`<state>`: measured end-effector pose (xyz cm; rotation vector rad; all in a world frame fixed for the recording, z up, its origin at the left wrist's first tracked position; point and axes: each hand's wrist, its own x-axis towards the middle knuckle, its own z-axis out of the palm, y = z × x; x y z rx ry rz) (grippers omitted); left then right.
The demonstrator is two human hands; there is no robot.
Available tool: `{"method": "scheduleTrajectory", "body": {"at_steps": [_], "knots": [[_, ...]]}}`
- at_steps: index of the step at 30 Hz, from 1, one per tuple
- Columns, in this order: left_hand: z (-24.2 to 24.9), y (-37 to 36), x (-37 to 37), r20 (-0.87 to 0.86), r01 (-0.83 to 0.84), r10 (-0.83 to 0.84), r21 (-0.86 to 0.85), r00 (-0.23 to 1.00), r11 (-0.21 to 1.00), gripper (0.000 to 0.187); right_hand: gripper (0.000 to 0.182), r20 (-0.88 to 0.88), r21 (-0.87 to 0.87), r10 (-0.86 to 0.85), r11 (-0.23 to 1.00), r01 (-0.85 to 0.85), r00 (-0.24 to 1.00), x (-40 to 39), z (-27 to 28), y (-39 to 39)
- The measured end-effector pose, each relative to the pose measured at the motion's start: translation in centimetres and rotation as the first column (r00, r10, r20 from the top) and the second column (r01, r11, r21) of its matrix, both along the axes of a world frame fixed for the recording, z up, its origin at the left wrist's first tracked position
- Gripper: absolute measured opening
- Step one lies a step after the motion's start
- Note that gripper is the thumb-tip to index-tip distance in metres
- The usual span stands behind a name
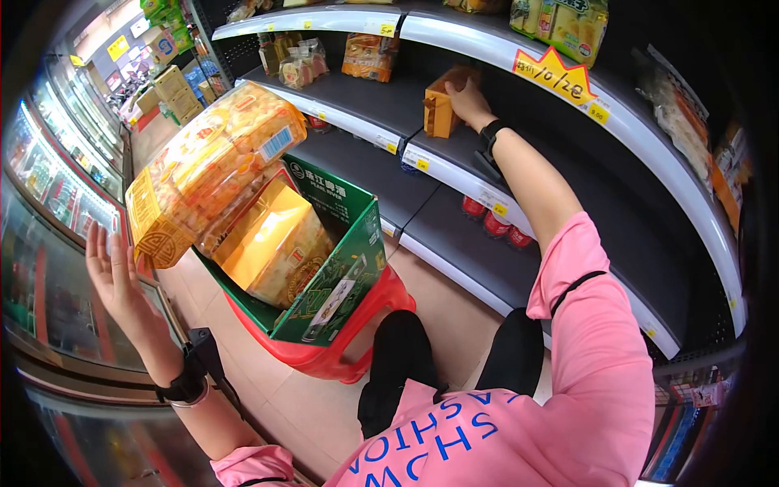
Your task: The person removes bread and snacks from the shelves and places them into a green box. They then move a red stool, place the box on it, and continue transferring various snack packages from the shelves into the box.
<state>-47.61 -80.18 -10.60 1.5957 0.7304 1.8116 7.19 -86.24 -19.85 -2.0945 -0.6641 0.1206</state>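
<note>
My right hand (466,99) is on an orange package (441,112) that stands on the dark middle shelf, its fingers bent over the top and far side. My left hand (114,264) is raised at the left with fingers spread and holds nothing. Just beside it, a large yellow snack bag (215,162) leans tilted over the top of a green cardboard box (329,300). Inside the box lies another yellow package (280,243). The box rests on a red plastic stool (357,357).
Shelf edges with price tags (471,195) curve around the front and right. Red-topped containers (495,223) stand on the low shelf. Glass-door coolers (65,187) line the left side. Cartons (174,89) stand in the aisle behind. My legs are beside the stool.
</note>
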Motion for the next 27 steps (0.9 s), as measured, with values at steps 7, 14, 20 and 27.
{"method": "scheduleTrajectory", "body": {"at_steps": [7,14,20,27], "knots": [[-0.7,0.4,0.7,0.059,0.351,-0.348,-0.272,0.936,0.896,0.046,0.078,0.283,-0.012,-0.084,0.996,0.091,0.956,-3.4,0.6,-2.1],[0.0,-0.1,1.5,0.15,0.412,-0.384,-0.351,0.911,0.841,0.045,0.083,0.621,-0.174,-0.036,0.968,0.183,0.783,-5.6,0.9,1.3],[0.6,-0.7,1.7,0.047,0.33,-0.337,-0.369,0.94,0.869,0.051,0.074,0.467,-0.386,-0.112,0.866,0.316,0.877,-6.5,1.0,3.2],[0.4,-0.5,1.5,0.033,0.291,-0.302,-0.382,0.953,0.877,0.054,0.058,0.553,-0.284,0.093,0.955,0.083,0.828,-0.7,0.1,-1.6]]}}
